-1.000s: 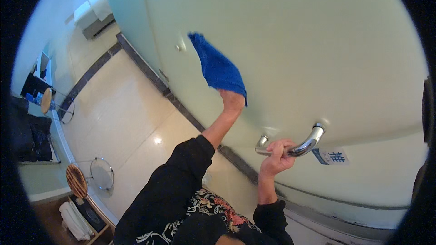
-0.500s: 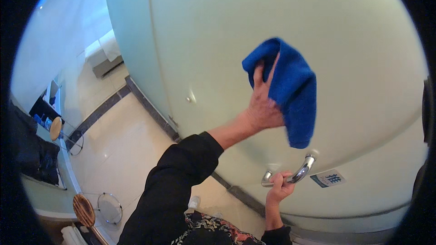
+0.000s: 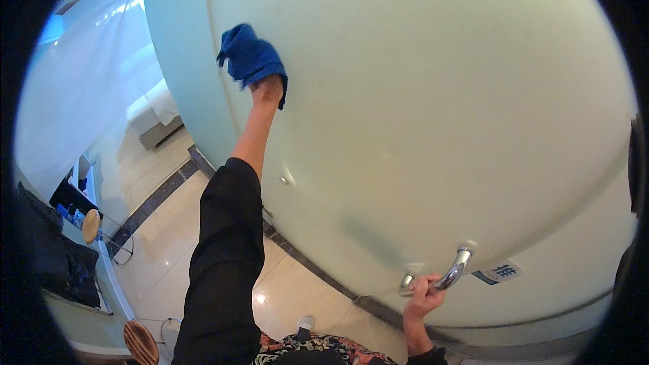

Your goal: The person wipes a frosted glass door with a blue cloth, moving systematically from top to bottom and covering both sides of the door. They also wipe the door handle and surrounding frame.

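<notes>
A blue cloth (image 3: 251, 56) is pressed against a large frosted glass door (image 3: 405, 122), up near its left edge. My left hand (image 3: 268, 89) is behind the cloth, its fingers mostly covered by the fabric, with the arm stretched out from below. Lower down, my right hand (image 3: 424, 297) is wrapped round a curved chrome door handle (image 3: 454, 270). A small metal knob (image 3: 283, 180) sticks out of the glass between the two hands.
A white and blue sign (image 3: 498, 273) is stuck beside the handle. On the left are round-topped wooden stools (image 3: 141, 342) and a bed-like base (image 3: 161, 132) with white cloth. A dark strip (image 3: 297, 255) crosses the pale tiled floor (image 3: 169, 230) below the glass.
My left hand has swept the blue cloth from the middle of the glass to its upper left. My right hand stays on the handle; the view has shifted slightly.
</notes>
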{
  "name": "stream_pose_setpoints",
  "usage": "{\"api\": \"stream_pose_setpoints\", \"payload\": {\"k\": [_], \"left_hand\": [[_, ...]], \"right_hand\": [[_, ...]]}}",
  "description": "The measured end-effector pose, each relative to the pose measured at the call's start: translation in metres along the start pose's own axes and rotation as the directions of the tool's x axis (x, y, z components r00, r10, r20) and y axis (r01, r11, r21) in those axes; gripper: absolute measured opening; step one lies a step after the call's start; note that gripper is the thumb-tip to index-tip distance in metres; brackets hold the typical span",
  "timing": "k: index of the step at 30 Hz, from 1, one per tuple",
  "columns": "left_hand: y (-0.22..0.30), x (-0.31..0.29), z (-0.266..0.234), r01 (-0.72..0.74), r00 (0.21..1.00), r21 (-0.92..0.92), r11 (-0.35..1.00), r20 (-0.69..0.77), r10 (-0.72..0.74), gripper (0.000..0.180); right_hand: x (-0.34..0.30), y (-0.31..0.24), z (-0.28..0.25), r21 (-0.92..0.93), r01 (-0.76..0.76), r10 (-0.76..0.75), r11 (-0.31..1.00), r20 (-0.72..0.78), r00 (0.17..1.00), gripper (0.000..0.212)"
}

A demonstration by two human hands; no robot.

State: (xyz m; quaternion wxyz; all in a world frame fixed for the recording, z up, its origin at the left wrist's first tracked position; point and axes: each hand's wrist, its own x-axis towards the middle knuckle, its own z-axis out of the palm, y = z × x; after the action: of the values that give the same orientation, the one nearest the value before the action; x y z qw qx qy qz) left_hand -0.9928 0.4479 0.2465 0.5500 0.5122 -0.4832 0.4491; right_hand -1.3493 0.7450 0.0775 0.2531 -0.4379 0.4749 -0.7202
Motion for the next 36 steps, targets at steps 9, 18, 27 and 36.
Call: {"api": "stream_pose_setpoints", "payload": {"k": [9, 18, 27, 36], "left_hand": [[0.125, -0.143, -0.077, 0.182, 0.943, -0.404, 0.896, 0.331, -0.042, 0.044], [0.249, -0.145, -0.161, 0.042, 0.822, -0.836, 0.547, 0.34, 0.457, 0.049], [0.302, -0.141, -0.197, 0.013, 0.753, -0.923, 0.385, 0.263, 0.604, 0.038], [0.315, -0.181, -0.225, 0.244, 0.855, -0.831, 0.5, 0.428, 0.293, 0.03]], "right_hand": [[0.001, 0.015, -0.009, 0.09, -0.007, 0.012, 0.996, -0.049, 0.999, 0.009], [0.011, 0.024, 0.005, -0.187, 0.101, -0.112, 0.977, -0.048, 0.993, 0.022], [0.019, 0.045, -0.001, -0.345, 0.434, -0.427, 0.832, 0.099, 0.899, 0.031], [-0.013, 0.055, -0.028, -0.107, 0.071, -0.054, 0.992, 0.157, 0.986, 0.035]]}}
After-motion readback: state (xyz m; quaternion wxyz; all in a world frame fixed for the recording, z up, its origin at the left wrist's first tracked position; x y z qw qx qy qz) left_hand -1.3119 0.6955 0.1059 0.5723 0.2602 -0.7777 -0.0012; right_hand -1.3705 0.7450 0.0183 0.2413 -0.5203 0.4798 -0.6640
